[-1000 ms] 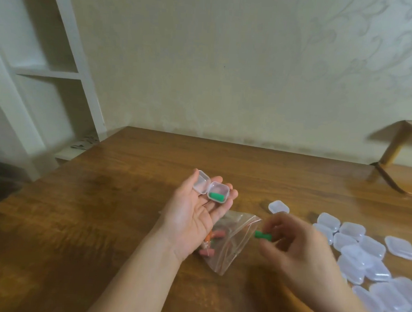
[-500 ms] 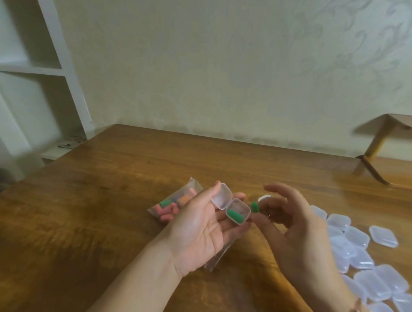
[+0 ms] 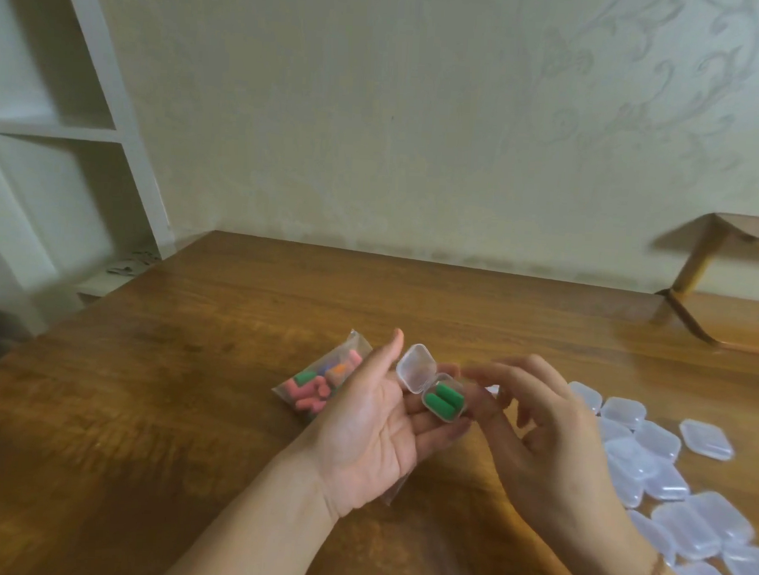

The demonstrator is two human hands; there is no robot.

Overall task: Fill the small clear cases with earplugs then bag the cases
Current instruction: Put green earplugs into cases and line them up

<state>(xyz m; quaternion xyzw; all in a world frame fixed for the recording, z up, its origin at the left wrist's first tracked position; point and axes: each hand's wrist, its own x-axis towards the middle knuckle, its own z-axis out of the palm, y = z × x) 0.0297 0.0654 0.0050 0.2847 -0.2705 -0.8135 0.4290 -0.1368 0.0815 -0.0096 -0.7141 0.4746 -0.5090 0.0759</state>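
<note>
Here the open case sits on the fingertips of the left hand, which is turned palm up, its fingers relaxed and only lightly bent under the tray. Two green earplugs lie side by side in that tray, their long axes running from far left to near right. The hinged lid stands up on the far-left side of the tray, tilted back toward the left thumb. The right hand hovers just to the right of the case, its fingers loosely curled; I see nothing between them, though the fingertips are blurred. So the lid lies on the side away from the right hand, and closing it likely means swinging it down toward the near right, over the plugs. The left thumb is nearest the lid, and the right fingertips almost touch the tray's right edge. Behind the left hand, the bag of earplugs rests on the wooden table, and the empty cases spread out at the right.
</note>
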